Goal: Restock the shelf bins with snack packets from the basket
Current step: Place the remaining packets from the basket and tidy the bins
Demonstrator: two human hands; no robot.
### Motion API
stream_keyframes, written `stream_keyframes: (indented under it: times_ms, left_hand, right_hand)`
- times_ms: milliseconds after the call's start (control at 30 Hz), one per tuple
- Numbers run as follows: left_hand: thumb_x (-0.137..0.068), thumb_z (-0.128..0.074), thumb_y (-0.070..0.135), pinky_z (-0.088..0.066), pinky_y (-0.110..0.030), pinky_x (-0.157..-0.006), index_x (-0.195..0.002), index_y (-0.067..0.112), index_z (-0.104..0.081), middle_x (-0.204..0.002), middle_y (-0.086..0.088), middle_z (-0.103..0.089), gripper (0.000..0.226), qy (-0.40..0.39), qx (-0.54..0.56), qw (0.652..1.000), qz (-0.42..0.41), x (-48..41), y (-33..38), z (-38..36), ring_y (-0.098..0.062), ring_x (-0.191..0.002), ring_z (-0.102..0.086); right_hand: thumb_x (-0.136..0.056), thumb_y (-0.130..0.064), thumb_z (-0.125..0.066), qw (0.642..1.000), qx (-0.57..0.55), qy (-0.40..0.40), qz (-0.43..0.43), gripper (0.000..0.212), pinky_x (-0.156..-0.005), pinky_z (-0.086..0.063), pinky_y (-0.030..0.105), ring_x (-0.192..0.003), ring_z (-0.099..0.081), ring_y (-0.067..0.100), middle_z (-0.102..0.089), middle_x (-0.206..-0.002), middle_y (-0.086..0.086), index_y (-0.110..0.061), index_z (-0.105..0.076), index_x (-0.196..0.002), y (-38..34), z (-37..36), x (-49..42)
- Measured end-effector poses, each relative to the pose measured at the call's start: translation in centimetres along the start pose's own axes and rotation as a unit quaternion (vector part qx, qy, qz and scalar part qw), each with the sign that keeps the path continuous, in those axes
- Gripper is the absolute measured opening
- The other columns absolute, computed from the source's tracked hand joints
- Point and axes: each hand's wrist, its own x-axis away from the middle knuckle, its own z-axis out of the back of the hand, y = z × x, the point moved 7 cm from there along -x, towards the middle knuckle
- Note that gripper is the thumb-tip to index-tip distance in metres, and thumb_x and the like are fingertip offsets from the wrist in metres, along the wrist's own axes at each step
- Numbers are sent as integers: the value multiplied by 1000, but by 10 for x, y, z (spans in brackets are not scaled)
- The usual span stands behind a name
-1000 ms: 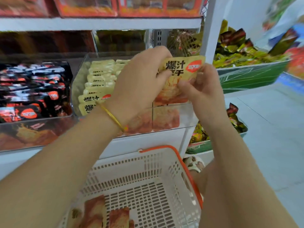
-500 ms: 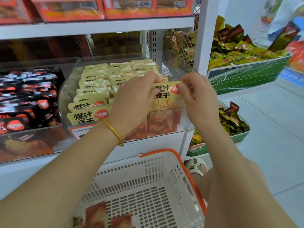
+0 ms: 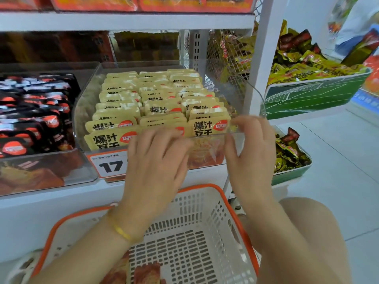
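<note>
The clear bin [image 3: 88,111] just beyond the fingertips was packed with yellow packets [image 3: 207,128] in three rows, up to its front wall. The left hand [image 3: 155,160] lay with relaxed fingers over that wall and gripped nothing visible. The right hand [image 3: 252,152] had curled fingers at the bin's front corner; whether they pinched the rim, I could not tell. Below the wrists, the basket [image 3: 207,186] held only a few reddish packets [image 3: 146,272], so the restocking seemed nearly finished.
</note>
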Motion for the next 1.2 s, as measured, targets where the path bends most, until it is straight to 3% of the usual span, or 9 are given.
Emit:
stream_keyframes:
  times_ms: [67,133,233,400,667,833,1033,1100,1200]
  left_hand:
    - [-83,-61,12,-36,-34,-81,-95,14,-67,-100,-1,-61,14,-67,34,997,-1,46,-10,-11,-24,-99,-49]
    - [-77,-65,11,-42,-35,-75,-91,18,-67,-97,2,-61,16,-206,17,978,31,104,-39,-40,-22,-96,-49]
    - [-74,-70,14,-43,-38,-78,-92,20,-69,-99,1,-62,19,-447,-11,882,146,195,-88,-73,-25,-103,-49]
    - [-95,-45,24,-36,-33,-90,-113,19,-57,-118,-3,-53,22,-578,-62,784,219,264,-120,-84,-25,-118,-42]
    - [-96,-41,20,-33,-36,-98,-137,18,-40,-136,-6,-42,42,-640,-65,727,240,304,-119,-104,-26,-127,-34]
    - [-95,-38,14,-33,-37,-96,-124,13,-49,-129,-8,-45,31,-643,-58,723,247,297,-115,-105,-26,-124,-35]
    - [-92,-46,9,-42,-36,-96,-128,13,-45,-129,-10,-45,36,-650,25,712,262,293,-102,-111,-27,-119,-43]
    - [-91,-52,15,-44,-37,-94,-129,13,-43,-126,-9,-46,39,-641,71,718,260,282,-91,-110,-27,-115,-48]
    - [-83,-66,28,-45,-37,-91,-125,14,-40,-119,-6,-47,51,-604,122,750,241,255,-72,-107,-24,-110,-50]
  right_hand:
    - [-85,-12,-55,998,-13,-63,25,14,-68,-40,32,-85,-50,20,-57,-93,4,-12,-56,-99,-20,-15,35]
    - [-91,-17,-51,958,-56,-279,-19,14,-66,-45,34,-85,-54,19,-56,-97,0,-16,-54,-104,-28,-65,73]
    - [-96,-18,-44,815,-13,-576,-63,23,-79,-49,36,-97,-56,23,-54,-115,2,-15,-52,-118,-23,-145,157]
    - [-93,-12,-50,644,110,-754,69,35,-90,-47,41,-117,-50,31,-49,-127,11,-12,-44,-129,-5,-219,306]
    - [-87,-40,-59,589,132,-793,82,90,-108,-28,52,-145,3,35,14,-158,11,-26,2,-151,-2,-243,453]
    - [-93,-24,-53,591,166,-783,105,73,-110,-30,50,-141,-9,41,-7,-155,19,-18,-9,-150,-7,-244,452]
    - [-100,-18,-35,670,8,-688,-280,35,-59,-42,16,-106,-58,26,-59,-124,10,-13,-46,-133,-1,-234,356]
    - [-99,-16,-40,645,-62,-622,-441,31,-59,-48,15,-99,-57,29,-59,-118,13,-4,-51,-126,2,-223,322]
    - [-95,-12,-40,564,-212,-531,-596,20,-72,-58,42,-76,-63,30,-62,-83,13,-5,-58,-100,-13,-197,284]
